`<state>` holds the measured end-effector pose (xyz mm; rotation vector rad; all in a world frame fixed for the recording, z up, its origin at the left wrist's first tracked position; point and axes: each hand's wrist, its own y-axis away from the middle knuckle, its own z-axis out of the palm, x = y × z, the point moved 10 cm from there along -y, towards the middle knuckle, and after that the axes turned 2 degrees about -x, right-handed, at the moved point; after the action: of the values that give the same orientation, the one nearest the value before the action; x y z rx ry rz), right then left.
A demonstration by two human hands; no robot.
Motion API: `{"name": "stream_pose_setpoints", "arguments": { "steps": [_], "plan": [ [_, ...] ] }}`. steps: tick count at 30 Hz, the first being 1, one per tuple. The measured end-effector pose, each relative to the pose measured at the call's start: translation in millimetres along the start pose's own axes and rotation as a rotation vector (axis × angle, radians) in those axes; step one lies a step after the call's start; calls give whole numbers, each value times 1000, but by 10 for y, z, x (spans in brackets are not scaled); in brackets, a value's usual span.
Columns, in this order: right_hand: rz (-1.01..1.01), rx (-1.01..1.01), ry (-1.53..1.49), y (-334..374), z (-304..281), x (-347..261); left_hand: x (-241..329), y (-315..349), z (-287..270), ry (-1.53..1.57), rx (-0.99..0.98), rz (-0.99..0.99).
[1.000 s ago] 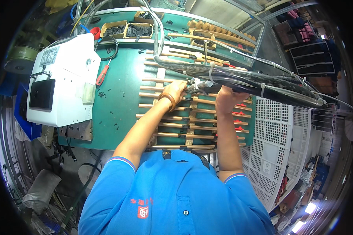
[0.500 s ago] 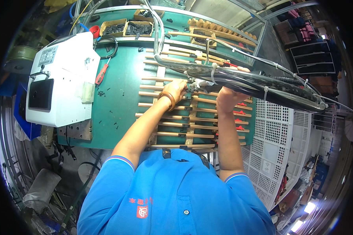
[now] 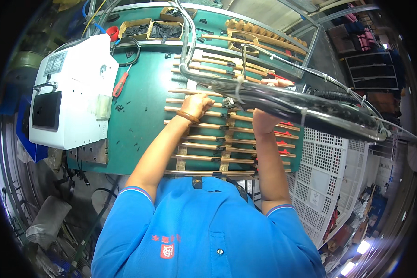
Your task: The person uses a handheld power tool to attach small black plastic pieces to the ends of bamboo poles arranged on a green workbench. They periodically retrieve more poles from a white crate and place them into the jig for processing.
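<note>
Some rods (image 3: 175, 100) pass under the left hand (image 3: 198, 106), inside table (image 3: 146, 85) edges.

A machine (image 3: 74, 102) stands on the left of the worktop (image 3: 141, 120), a screwdriver (image 3: 120, 87) just right of it. Further right, rods (image 3: 204, 126) lie side by side — the left hand (image 3: 199, 105) among them, the right hand (image 3: 265, 121) partly behind a thick hose (image 3: 306, 107). Boxes (image 3: 134, 23) holding small parts (image 3: 166, 31) sit behind; a perforated crate (image 3: 316, 176) stands right.
</note>
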<state>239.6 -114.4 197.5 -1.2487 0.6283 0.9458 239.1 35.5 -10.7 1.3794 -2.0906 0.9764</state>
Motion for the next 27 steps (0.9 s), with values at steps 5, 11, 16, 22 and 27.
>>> {"name": "stream_pose_setpoints", "arguments": {
  "steps": [5,11,16,22,27],
  "plan": [
    [66,120,-201,128,38,38,170,-86,28,66,-304,-68],
    [98,140,-93,119,-101,246,-3,77,130,-28,-52,68],
    [-185,323,468,-151,-297,-280,114,-34,-112,99,-26,30],
    [-142,201,153,-727,105,-861,382,-210,-380,26,150,87],
    [-58,285,203,-621,-21,-518,170,-482,126,-132,-201,-109]
  ]
}}
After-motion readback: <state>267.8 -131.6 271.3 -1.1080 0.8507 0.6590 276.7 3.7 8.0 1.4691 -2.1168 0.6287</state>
